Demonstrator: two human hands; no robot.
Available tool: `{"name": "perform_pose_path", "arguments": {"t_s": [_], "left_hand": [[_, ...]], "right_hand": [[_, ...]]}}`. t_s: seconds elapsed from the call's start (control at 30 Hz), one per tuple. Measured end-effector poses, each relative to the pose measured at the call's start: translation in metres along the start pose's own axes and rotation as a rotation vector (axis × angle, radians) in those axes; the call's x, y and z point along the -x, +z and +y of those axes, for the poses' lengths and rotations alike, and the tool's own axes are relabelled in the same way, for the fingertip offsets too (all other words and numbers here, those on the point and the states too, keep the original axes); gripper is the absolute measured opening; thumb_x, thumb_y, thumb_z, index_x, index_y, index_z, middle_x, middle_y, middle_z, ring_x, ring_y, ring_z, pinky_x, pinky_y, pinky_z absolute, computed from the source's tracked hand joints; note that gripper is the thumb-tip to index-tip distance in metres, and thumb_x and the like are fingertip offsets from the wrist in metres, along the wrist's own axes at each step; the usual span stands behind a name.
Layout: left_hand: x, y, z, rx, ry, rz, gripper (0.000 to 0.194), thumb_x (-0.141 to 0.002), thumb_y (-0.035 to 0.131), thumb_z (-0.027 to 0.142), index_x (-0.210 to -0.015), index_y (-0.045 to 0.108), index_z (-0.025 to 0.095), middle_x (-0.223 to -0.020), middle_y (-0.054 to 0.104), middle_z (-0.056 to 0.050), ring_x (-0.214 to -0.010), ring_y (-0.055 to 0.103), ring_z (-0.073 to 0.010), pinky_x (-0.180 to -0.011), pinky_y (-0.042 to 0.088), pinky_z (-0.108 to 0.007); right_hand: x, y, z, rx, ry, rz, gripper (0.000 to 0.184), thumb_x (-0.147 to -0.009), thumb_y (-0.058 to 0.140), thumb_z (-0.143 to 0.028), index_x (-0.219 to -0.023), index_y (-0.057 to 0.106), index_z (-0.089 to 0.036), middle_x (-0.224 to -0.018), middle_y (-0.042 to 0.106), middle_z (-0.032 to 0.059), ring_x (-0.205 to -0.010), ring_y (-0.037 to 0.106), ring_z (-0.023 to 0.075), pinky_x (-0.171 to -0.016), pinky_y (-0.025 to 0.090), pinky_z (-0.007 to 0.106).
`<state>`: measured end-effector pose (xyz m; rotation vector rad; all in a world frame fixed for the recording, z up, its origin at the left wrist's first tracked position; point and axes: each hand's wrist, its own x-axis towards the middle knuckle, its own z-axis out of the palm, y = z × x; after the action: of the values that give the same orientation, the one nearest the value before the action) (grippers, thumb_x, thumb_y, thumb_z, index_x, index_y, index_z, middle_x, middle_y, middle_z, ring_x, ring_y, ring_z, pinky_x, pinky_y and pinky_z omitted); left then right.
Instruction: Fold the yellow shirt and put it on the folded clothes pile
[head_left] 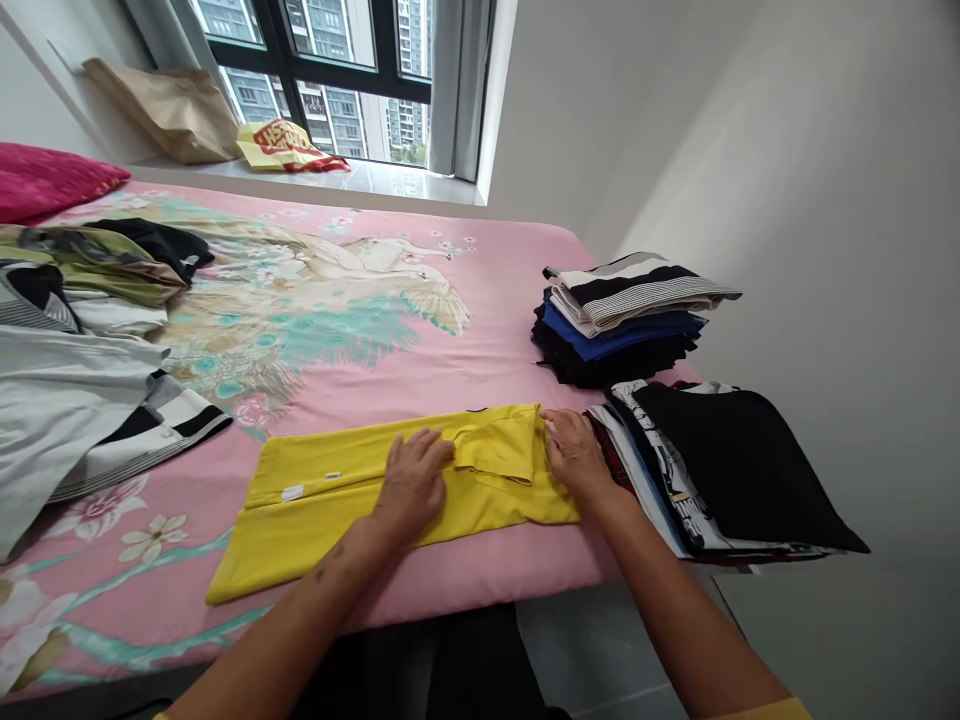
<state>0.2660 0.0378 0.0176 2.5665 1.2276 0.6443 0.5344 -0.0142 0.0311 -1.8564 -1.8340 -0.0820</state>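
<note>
A yellow garment [281,545] lies in a long strip on the bed [499,360], left hand [412,482] open atop it, right hand [577,455] half-curled at its right end, pinch unclear; light, even outward pressure should flatten creases.

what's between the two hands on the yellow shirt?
The shirt's folded-over sleeve, between the left hand and the right hand, seen in the head view.

Garment [315,530] sits on bed [502,370], near edge. Clothes pile [82,390] left. Front stack [742,470] right, rear stack [622,320] behind it. Windowsill [397,182] behind bed: big bag [172,115] left, small bag [277,145] right.
</note>
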Motion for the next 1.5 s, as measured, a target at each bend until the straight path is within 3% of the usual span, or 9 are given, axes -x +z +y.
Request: {"name": "perform_pose_path", "arguments": {"t_s": [0.2,0.37,0.5,0.63,0.8,1.03,1.17,1.27,1.5], "left_hand": [[0.015,-0.018,-0.036,-0.012,-0.007,-0.013,0.028,-0.084,0.048,0.027,-0.109,0.06,0.023,-0.124,0.058,-0.008,-0.123,0.046,-0.0258,-0.105,0.031,-0.049],[0.019,-0.01,0.009,0.237,0.357,-0.159,0.029,-0.09,0.037,0.02,-0.106,0.062,0.021,-0.11,0.064,-0.007,-0.106,0.057,-0.0158,-0.097,0.043,-0.03],[0.012,0.018,0.051,0.208,0.52,-0.287,0.039,-0.089,0.044,0.029,-0.126,0.049,0.018,-0.133,0.051,-0.011,-0.128,0.041,-0.0226,-0.109,0.03,-0.039],[-0.018,0.047,0.07,0.126,0.326,-0.224,0.06,-0.084,0.049,0.048,-0.133,0.041,0.014,-0.135,0.048,-0.016,-0.128,0.04,-0.029,-0.107,0.031,-0.045],[-0.048,0.05,0.059,-0.018,0.014,-0.162,0.069,-0.081,0.046,0.059,-0.132,0.044,0.013,-0.134,0.048,-0.019,-0.126,0.04,-0.0363,-0.104,0.03,-0.052],[-0.049,0.039,0.029,-0.007,-0.015,-0.256,0.067,-0.08,0.047,0.061,-0.136,0.042,0.024,-0.132,0.052,-0.012,-0.123,0.046,-0.0311,-0.103,0.033,-0.044],[-0.052,0.039,0.028,0.007,-0.017,-0.251,0.074,-0.074,0.053,0.064,-0.135,0.044,0.024,-0.134,0.051,-0.013,-0.123,0.045,-0.035,-0.101,0.035,-0.048],[-0.053,0.04,0.028,0.002,-0.037,-0.245,0.077,-0.072,0.054,0.066,-0.134,0.045,0.022,-0.134,0.051,-0.014,-0.124,0.044,-0.0344,-0.103,0.033,-0.046],[-0.048,0.042,0.023,0.049,-0.043,-0.233,0.073,-0.073,0.053,0.066,-0.131,0.048,0.023,-0.131,0.054,-0.013,-0.121,0.048,-0.0332,-0.101,0.035,-0.044]], "right_hand": [[-0.004,0.017,0.01,0.034,-0.22,-0.112,0.035,-0.081,0.047,-0.013,-0.11,0.063,-0.023,-0.13,0.046,0.0092,-0.126,0.033,0.0261,-0.105,0.03,0.044],[-0.022,0.021,0.005,-0.132,-0.101,0.03,0.031,-0.088,0.041,-0.019,-0.105,0.066,-0.023,-0.113,0.055,0.0097,-0.111,0.046,0.0238,-0.097,0.038,0.043],[-0.033,0.022,0.0,-0.223,-0.046,0.052,0.031,-0.088,0.039,-0.021,-0.104,0.066,-0.023,-0.107,0.059,0.0088,-0.106,0.05,0.0235,-0.094,0.04,0.041],[-0.034,0.022,0.001,-0.266,-0.024,0.079,0.029,-0.088,0.039,-0.024,-0.1,0.066,-0.023,-0.102,0.061,0.007,-0.103,0.051,0.0223,-0.093,0.04,0.039],[-0.029,0.024,0.012,-0.218,-0.01,0.082,0.028,-0.089,0.042,-0.029,-0.1,0.066,-0.022,-0.105,0.061,0.0078,-0.103,0.051,0.0226,-0.094,0.04,0.039],[-0.019,0.031,0.013,-0.082,-0.05,0.013,0.029,-0.084,0.045,-0.022,-0.108,0.062,-0.019,-0.111,0.057,0.0106,-0.108,0.047,0.0241,-0.097,0.036,0.038],[-0.018,0.024,0.003,-0.006,0.175,0.058,0.029,-0.083,0.044,-0.027,-0.106,0.056,-0.015,-0.102,0.059,0.0127,-0.098,0.05,0.0256,-0.088,0.038,0.036],[-0.023,0.019,-0.004,-0.064,0.403,-0.119,0.033,-0.09,0.03,-0.037,-0.085,0.058,-0.019,-0.083,0.062,0.0082,-0.078,0.055,0.0215,-0.069,0.04,0.031],[-0.036,0.02,-0.029,-0.602,0.667,-0.184,0.022,-0.074,0.051,-0.041,-0.065,0.05,-0.021,-0.057,0.053,-0.0026,-0.051,0.05,0.0123,-0.045,0.034,0.021]]}}
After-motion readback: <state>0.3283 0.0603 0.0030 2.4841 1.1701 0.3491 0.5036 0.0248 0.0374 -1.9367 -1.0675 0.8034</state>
